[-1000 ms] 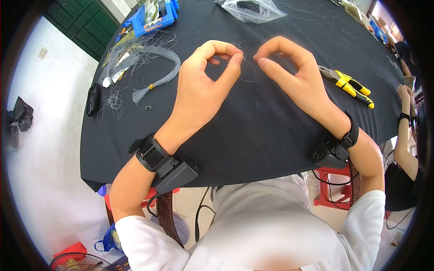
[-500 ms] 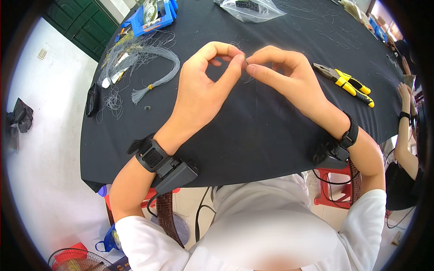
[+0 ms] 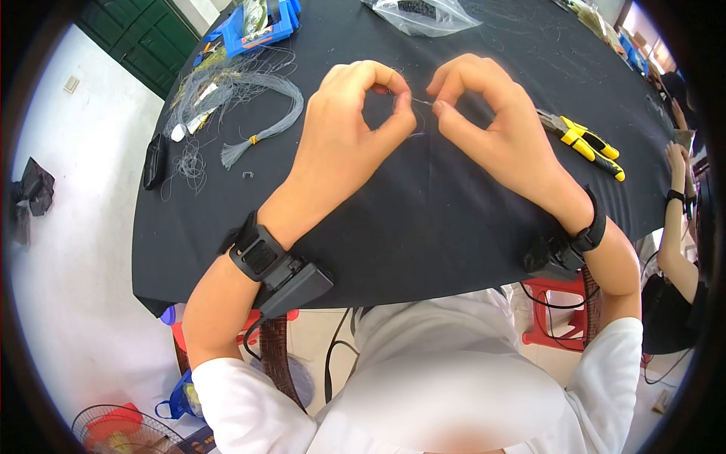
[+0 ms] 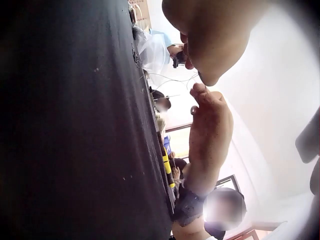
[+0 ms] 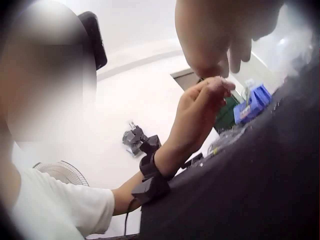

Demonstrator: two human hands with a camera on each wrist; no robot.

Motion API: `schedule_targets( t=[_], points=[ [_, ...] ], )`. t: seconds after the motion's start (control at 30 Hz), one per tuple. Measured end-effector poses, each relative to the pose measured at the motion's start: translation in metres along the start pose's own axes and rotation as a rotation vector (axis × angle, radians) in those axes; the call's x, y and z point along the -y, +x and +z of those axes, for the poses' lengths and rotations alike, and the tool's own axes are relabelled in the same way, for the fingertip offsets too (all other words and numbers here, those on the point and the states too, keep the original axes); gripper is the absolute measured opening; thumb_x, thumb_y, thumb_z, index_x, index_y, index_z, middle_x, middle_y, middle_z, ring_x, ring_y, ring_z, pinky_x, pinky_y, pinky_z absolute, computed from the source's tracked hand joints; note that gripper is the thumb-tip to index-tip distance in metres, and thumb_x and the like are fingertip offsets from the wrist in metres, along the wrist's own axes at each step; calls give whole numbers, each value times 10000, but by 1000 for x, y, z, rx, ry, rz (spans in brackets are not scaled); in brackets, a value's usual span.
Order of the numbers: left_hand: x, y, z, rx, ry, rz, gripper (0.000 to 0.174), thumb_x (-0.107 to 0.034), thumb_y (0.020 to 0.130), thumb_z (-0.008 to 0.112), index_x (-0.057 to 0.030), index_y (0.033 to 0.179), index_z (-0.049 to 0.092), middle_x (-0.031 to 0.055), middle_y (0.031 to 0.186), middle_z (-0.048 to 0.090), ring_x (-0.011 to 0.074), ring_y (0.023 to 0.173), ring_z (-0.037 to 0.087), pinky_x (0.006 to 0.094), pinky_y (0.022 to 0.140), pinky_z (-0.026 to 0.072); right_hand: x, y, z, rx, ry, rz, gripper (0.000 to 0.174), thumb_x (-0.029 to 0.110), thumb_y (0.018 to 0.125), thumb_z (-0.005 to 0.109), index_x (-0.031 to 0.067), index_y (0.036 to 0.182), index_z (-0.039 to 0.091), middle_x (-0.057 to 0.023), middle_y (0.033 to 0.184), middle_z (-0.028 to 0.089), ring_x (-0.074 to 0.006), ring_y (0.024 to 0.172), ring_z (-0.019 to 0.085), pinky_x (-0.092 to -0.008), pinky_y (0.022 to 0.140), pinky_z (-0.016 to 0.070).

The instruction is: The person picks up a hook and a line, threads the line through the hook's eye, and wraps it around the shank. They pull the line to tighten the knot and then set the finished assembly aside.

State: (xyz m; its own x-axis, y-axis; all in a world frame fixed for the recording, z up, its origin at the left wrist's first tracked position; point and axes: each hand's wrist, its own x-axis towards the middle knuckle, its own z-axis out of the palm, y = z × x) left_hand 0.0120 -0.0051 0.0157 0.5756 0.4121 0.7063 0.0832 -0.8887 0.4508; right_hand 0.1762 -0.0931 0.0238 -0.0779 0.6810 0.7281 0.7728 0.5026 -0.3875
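Note:
In the head view, my left hand [image 3: 344, 129] and right hand [image 3: 503, 129] are raised over the black-covered table, thumb and fingertips brought together on each. A short stretch of thin, clear fishing line [image 3: 423, 101] spans the small gap, pinched at both ends. In the left wrist view, loose curves of the line [image 4: 172, 79] stick out beside the fingertips. Left of my left hand lies a hank of the same line [image 3: 280, 125], bound with a yellow band. Yellow-and-black pliers [image 3: 586, 140] rest to the right of my right hand.
A blue tray [image 3: 261, 38] with packets stands at the far left, a clear plastic bag [image 3: 423, 19] at the back. A black case [image 3: 155, 163] and a loose tangle of line [image 3: 190, 168] lie near the left edge. Another person's arm [image 3: 673, 227] is at the right.
The right hand came in to meet the left fingertips, then drew back to the right. Now a piece of line stretches between the two hands.

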Motion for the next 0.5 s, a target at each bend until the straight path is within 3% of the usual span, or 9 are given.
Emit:
schedule_targets(
  t=[0.07, 0.17, 0.27, 0.37, 0.5],
  points=[
    [6, 0, -3, -38, 19, -11, 89, -94, 790, 579, -27, 845, 596, 20, 816, 618, 112, 753, 527, 236, 726, 391, 1, 3, -7, -4, -17, -34, 130, 113, 703, 619, 33, 733, 521, -82, 798, 577, -247, 784, 539, -333, 726, 423],
    [11, 2, -8, -89, -9, -78, 117, -100, 732, 629, -23, 807, 584, 75, 777, 601, 201, 755, 562, 298, 693, 448, 9, 7, -28, 148, -60, 89, 60, 80, 769, 566, 44, 774, 518, -36, 924, 580, -143, 883, 512, -262, 808, 361],
    [14, 4, -13, -99, 45, -86, 98, -111, 793, 576, -22, 821, 603, 13, 789, 620, 101, 746, 524, 241, 730, 394, 13, 4, -50, 234, 106, 307, 79, 111, 779, 553, 45, 759, 514, -26, 904, 586, -105, 839, 503, -247, 781, 348],
    [16, 5, -15, -111, 54, -98, 106, -120, 792, 581, -22, 821, 607, 11, 788, 622, 100, 748, 526, 242, 734, 395, 14, 2, -74, 329, 135, 335, 129, 138, 785, 563, 11, 786, 535, -26, 845, 580, -77, 758, 501, -224, 692, 383],
    [21, 6, -16, -165, 30, -99, 124, -133, 731, 614, -19, 773, 585, 78, 760, 601, 192, 750, 558, 299, 705, 441, 22, -7, -93, 347, 182, 413, 129, 137, 795, 539, 25, 736, 520, -24, 830, 578, -51, 730, 478, -201, 661, 377]
  ],
)
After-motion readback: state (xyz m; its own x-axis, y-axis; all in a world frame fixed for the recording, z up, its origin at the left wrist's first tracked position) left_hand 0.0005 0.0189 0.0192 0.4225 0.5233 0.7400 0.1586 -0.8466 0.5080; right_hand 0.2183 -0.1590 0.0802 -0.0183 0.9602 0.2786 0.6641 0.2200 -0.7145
